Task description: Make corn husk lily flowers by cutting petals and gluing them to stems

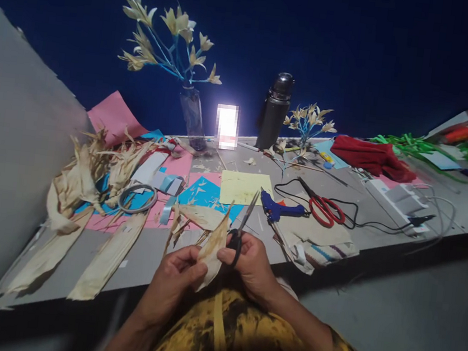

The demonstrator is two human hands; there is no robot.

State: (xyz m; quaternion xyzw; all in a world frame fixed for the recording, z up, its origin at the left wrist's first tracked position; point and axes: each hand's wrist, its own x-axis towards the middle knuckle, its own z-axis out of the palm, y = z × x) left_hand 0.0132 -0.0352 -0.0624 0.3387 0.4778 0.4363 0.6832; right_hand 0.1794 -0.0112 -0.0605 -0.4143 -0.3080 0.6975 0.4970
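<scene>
- Yellow-and-dark patterned clothing [194, 334] fills the bottom of the view, with both forearms reaching past it toward the table [145, 250].
- Just beyond it, at the front edge of the table, the left hand [180, 273] pinches a pale husk piece [213, 246] between thumb and fingers; its pointed tip stands upward and its lower end hangs below the thumb.
- The right hand [251, 262] has its fingers curled around the handles of the black scissors [236, 239], and its thumb appears to press on the right edge of the husk piece. The blades point up and away from the body, beside the husk and apart from its tip; how far they are parted is hard to tell.
- Judging by this hold, the step in hand is readying or turning the husk for trimming, with no cut under way.
- A snip from here would call for a firm left pinch, the right thumb freed from the husk, and the blades swung in along the edge. Thin, dry-looking husk could split if bent sharply.
- Behind the hands lie another husk piece [202, 215], blue paper [198, 194] with scraps on it, and yellow paper [236, 186].
- To the right rests a blue glue gun [281, 208], near the red-handled scissors [328, 210].
- Farther back, pale flowers on blue stems [177, 22] stand in a clear vase [192, 114].
</scene>
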